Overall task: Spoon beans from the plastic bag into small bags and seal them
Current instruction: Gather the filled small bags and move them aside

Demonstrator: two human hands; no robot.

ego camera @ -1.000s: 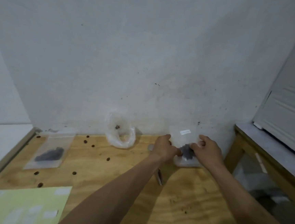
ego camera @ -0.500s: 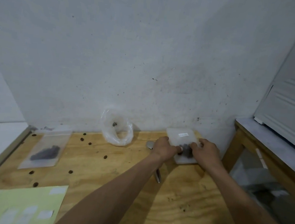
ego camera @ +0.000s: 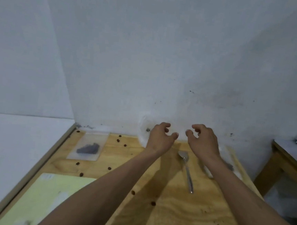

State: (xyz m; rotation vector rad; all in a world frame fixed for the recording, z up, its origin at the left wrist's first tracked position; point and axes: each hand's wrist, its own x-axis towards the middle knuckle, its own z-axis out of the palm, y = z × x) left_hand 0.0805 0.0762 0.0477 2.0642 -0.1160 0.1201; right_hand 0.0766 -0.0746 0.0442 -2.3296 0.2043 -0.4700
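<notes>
Left hand (ego camera: pixel 160 137) and right hand (ego camera: pixel 202 141): raised, fingers loosely curled, empty. Small bags: one filled (ego camera: pixel 88 147) near table's far-left corner; another (ego camera: pixel 229 164) far right, partly hidden. Plastic bag (ego camera: pixel 143 130) at far edge, seemingly near empty. Spoon (ego camera: pixel 186 168) idle. Stray beans (ego camera: pixel 153 203) remain.

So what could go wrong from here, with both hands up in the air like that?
Loose beans lie scattered on the wooden table; a forearm sweeping back could knock them off. The spoon lies between the arms, easy to nudge. The small bag under the right hand sits near the table's edge and might slide off. The left hand holds nothing.
</notes>
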